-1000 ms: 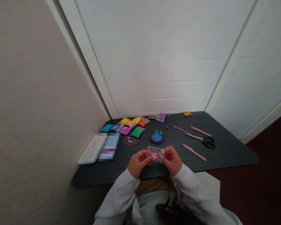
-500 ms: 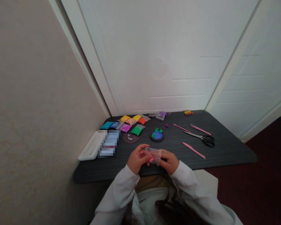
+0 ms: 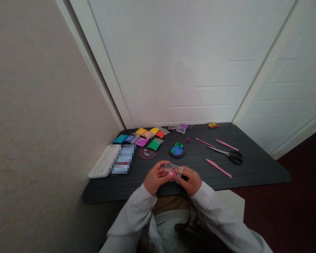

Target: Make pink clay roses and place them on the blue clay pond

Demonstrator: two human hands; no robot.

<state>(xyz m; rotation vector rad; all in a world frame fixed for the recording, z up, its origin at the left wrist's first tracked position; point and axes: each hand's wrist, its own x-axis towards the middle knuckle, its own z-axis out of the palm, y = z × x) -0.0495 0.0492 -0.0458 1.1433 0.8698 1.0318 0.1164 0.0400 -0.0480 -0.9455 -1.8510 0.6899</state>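
Observation:
Between both hands, close to the table's front edge, is a clear plastic bag (image 3: 177, 170) with a small piece of pink clay (image 3: 171, 174) in it. My left hand (image 3: 155, 178) is closed around the bag's left side, thumb by the pink clay. From the right, my right hand (image 3: 191, 180) pinches the bag's other end; some fingertips are hard to make out through the plastic. Just beyond the hands lies a round blue clay disc (image 3: 177, 150) with a dark beaded rim and green pieces on top.
Bags of coloured clay, such as a green one (image 3: 155, 144), lie at the back left, near a white tray (image 3: 101, 165). On the right are black-handled scissors (image 3: 235, 157), a pink knife-like tool (image 3: 218, 168) and pink tweezers (image 3: 226, 144). A white wall panel (image 3: 152, 70) stands behind the table.
The bag has turned slightly between my fingers, and the pink clay shows more plainly. Both hands stay almost in place; the view has shifted a little.

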